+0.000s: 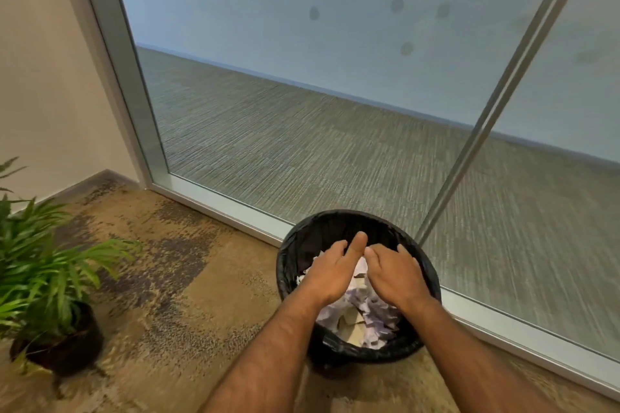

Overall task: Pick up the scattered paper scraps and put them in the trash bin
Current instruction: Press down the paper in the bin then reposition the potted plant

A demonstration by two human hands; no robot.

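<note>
Bin: the round black bag-lined trash bin point(295, 265) stands on the carpet beside the glass wall.
Scraps: the white and pale purple torn paper scraps point(365, 312) lie inside it, directly under both hands.
Left hand point(330, 270): palm down, fingers loosely spread, over the bin.
Right hand point(394, 273): palm down, fingers bent downward; I cannot tell if it holds scraps.

A frosted glass wall point(335, 43) in a pale metal frame point(110, 54) fills twelve to three o'clock. Mottled tan carpet point(167, 278) covers the floor, a potted plant point(43, 278) at nine o'clock beside a beige wall point(40, 77).
</note>
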